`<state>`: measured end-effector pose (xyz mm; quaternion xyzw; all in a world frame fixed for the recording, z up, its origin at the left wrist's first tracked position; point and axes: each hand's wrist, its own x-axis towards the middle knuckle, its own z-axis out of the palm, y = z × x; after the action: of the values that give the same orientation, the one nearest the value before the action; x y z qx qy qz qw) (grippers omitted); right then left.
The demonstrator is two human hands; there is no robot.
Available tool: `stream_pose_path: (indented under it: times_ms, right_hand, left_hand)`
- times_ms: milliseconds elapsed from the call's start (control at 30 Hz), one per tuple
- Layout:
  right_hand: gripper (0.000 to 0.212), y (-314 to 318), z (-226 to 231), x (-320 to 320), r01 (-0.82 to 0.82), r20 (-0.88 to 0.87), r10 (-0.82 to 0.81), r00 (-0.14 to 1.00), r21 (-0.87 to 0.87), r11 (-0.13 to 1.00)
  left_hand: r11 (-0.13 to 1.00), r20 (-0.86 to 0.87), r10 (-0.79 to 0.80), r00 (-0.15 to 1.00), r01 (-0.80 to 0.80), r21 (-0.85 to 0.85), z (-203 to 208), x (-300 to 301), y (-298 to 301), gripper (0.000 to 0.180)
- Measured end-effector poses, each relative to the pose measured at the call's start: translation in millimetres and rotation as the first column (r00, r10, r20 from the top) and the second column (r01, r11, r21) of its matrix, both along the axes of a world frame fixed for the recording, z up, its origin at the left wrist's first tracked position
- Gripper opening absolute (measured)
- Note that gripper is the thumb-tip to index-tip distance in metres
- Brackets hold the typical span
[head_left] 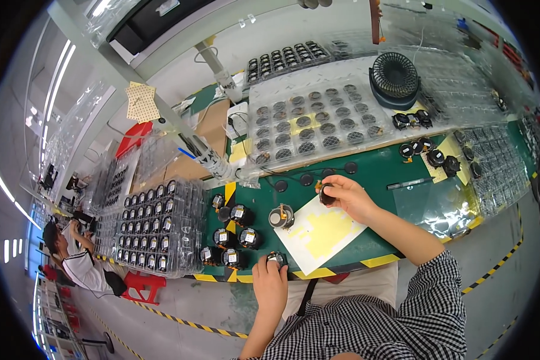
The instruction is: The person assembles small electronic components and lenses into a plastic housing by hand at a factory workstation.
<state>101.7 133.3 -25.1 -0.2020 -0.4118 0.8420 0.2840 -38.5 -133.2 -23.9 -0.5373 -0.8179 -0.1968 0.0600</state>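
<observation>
My right hand (353,200) pinches a small black disc-shaped part (326,194) above the green bench top. At the bench's front edge, the fingers of my left hand (270,285) are closed on a black round part with a pale label (277,258). Between the hands lies a white sheet with yellow patches (318,234). A round part with a silvery top (281,216) stands at the sheet's left corner. Left of it, several black cylindrical parts (249,238) with white labels are grouped. Several flat black discs (306,179) lie beyond the sheet.
Clear plastic trays (306,129) of round parts fill the back; stacked trays (153,225) stand left. A black fan (395,81) is at the back right, a marker pen (409,183) nearer. More black parts (436,158) lie right. A seated person (84,264) works far left.
</observation>
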Motion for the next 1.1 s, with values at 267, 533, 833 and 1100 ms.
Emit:
stream_pose_path:
  times_ms: [267, 533, 833, 1100]
  right_hand:
    - [0.029, -1.1, 29.0, 5.1, 0.009, -0.084, -0.009, 0.996, 0.01, 1.0]
    - [0.026, -1.5, 35.1, 24.6, 0.106, -0.04, -0.104, 0.994, 0.044, 0.993]
    - [0.025, 17.3, 8.9, 46.8, 0.211, 0.037, -0.209, 0.977, -0.065, 0.975]
    - [0.016, 5.8, 14.3, 47.9, 0.192, 0.049, -0.187, 0.981, -0.123, 0.974]
  left_hand:
    - [0.928, 0.235, -0.275, 0.933, 0.193, 0.317, 42.8, 4.6, 22.3, 0.064]
    - [0.797, 0.798, -0.595, 0.099, 0.205, 0.569, 57.5, 5.5, 137.9, 0.058]
    - [0.855, 0.867, -0.497, -0.048, 0.144, 0.498, 17.2, 15.7, 180.6, 0.049]
    - [0.851, 0.851, -0.525, 0.006, 0.007, 0.525, 23.3, 16.4, 175.6, 0.043]
